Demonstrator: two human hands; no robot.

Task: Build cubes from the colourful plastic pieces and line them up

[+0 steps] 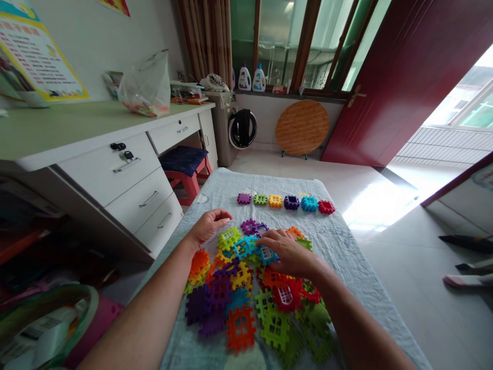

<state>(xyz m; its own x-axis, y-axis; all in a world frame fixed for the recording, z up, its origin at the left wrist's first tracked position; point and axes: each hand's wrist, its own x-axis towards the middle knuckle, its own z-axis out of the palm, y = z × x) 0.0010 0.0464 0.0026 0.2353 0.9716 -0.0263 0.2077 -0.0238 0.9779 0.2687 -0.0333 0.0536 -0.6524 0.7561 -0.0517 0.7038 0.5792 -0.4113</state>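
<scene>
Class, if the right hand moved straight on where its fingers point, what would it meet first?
Probably the light-blue piece just left of the right hand, though depth is unclear.

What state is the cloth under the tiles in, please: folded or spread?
Spread: the cloth extends beneath both the pile and the row of tiles.

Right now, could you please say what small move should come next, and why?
Perhaps close the right hand around the blue, pale-latticed plastic square: the hand is right at that square's edge, while the curled left hand seems to hold nothing.
</scene>
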